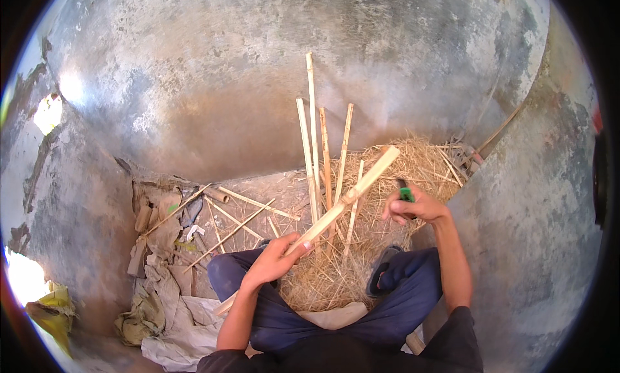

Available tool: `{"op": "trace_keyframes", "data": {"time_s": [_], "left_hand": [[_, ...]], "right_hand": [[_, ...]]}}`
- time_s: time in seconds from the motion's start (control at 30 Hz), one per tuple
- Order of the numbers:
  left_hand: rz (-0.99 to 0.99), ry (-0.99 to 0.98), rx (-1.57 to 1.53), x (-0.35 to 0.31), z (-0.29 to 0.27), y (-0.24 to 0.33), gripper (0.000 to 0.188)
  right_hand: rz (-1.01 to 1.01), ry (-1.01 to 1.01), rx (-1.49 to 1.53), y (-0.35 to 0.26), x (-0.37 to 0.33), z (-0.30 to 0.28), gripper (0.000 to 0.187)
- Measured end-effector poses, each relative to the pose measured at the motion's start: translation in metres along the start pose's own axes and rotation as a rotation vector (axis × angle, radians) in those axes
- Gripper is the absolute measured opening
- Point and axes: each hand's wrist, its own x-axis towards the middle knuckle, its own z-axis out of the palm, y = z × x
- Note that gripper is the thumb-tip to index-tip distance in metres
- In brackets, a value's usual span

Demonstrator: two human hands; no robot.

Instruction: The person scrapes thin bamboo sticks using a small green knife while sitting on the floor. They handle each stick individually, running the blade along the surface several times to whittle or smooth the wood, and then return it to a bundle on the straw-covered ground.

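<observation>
My left hand (272, 262) is wrapped round a pale split bamboo stick (332, 213). The stick slants from beside my left thigh up to the right, with a joint partway along and its thick end highest. To the right of it, my right hand (423, 207) is closed on a green-handled tool (406, 194). A short dark part sticks out above the fingers, and the rest of the tool is hidden, so its kind is unclear. The right hand is apart from the stick. Behind the stick, several thinner bamboo sticks (312, 134) lean upright against the wall.
Bamboo shavings (323, 286) cover the floor between my bent legs and pile up at the far right. Loose sticks (239, 224) lie crossed at left. Crumpled cloth (184, 321) lies beside my left leg. Grey walls (213, 82) stand close on three sides.
</observation>
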Motion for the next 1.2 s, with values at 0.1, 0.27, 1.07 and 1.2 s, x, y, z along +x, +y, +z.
{"op": "trace_keyframes", "data": {"time_s": [0.1,0.27,1.07,1.2], "left_hand": [[-0.073,-0.002,-0.042,0.003,-0.005,0.0,0.038],[-0.024,0.028,-0.051,0.005,-0.006,-0.001,0.041],[0.233,0.217,0.584,0.003,-0.005,0.024,0.045],[0.673,0.604,0.68,-0.005,-0.004,0.073,0.031]], "right_hand": [[-0.064,0.146,0.151,0.002,-0.003,-0.002,0.033],[-0.02,0.429,-0.598,-0.006,0.021,0.024,0.028],[-0.366,0.457,-0.94,0.032,0.033,0.084,0.028],[-0.248,0.575,-0.664,0.053,0.039,0.082,0.02]]}}
